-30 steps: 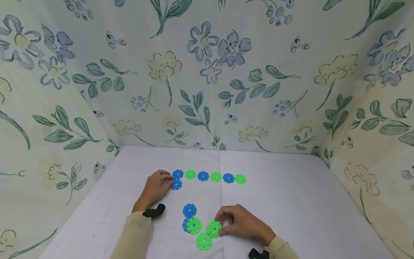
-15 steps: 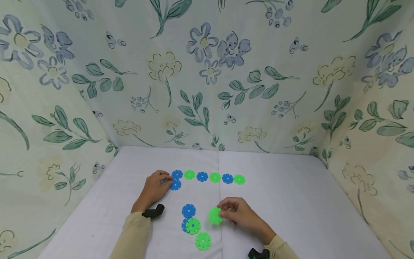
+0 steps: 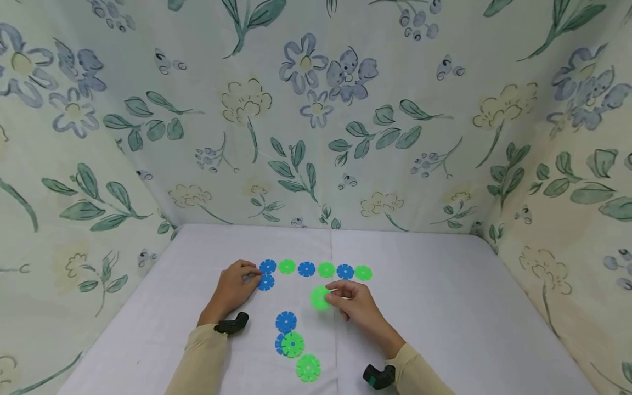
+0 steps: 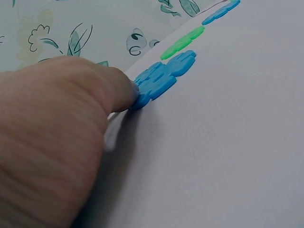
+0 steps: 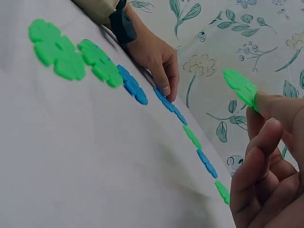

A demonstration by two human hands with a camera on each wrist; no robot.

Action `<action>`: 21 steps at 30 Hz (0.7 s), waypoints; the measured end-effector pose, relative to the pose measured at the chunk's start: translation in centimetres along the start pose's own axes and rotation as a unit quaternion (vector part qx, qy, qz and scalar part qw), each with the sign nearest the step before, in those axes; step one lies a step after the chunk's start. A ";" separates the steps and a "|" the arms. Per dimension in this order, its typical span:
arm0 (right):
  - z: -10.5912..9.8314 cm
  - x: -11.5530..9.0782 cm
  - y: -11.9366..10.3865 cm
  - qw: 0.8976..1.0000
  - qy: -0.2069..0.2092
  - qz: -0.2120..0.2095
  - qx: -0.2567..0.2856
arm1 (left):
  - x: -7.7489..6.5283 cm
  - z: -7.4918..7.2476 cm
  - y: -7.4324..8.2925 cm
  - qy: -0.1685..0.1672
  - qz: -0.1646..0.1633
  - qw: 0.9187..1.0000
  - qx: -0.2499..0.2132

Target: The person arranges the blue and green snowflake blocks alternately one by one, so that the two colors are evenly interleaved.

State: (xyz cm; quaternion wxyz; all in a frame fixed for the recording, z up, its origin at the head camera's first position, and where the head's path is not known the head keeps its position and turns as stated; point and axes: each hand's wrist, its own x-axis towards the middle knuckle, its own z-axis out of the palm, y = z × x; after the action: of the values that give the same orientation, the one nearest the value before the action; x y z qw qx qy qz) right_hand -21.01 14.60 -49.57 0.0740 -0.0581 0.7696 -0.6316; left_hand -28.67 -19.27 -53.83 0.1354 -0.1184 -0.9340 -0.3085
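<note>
My right hand [image 3: 354,305] pinches a green notched plastic disc [image 3: 320,298] between thumb and fingers, raised over the table in the right wrist view. My left hand [image 3: 234,288] is at the left end of a row of discs. Its thumb and finger hold the edge of a blue notched plastic disc [image 3: 266,282], which sits just in front of another blue disc [image 3: 268,267]. The left wrist view shows the thumb right on that blue disc [image 4: 159,88]. To the right, the row alternates green disc [image 3: 287,266] and blue disc [image 3: 306,269], ending in a green disc [image 3: 363,272].
Closer to the body lie a loose blue disc [image 3: 286,321], a green disc [image 3: 293,344] overlapping another blue one, and a green disc [image 3: 308,368]. White cloth covers the table [image 3: 434,307]. Flower-printed fabric [image 3: 306,137] surrounds it at the back and sides.
The right hand has picked the green disc up from beside the near green one and carried it forward and slightly left, toward the row. The left hand stays in place.
</note>
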 end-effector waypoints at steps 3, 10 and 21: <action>0.9 1.0 -0.4 1.000 0.011 -0.003 0.005 | -0.1 -0.1 -0.1 0.001 -0.002 1.000 -0.002; 3.2 3.4 -0.5 0.999 0.012 0.016 0.030 | -0.1 0.0 -0.3 -0.004 -0.005 1.000 -0.001; 6.1 6.5 0.2 0.996 0.060 0.054 0.034 | -0.1 -0.3 -0.2 -0.011 -0.008 1.000 -0.015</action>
State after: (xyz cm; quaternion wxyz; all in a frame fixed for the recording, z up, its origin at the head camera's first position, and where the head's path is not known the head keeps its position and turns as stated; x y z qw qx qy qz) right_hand -26.29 7.56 -51.17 0.0638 0.0243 0.7526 -0.6550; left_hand -28.59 -19.57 -53.73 0.1205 -0.1162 -0.9318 -0.3221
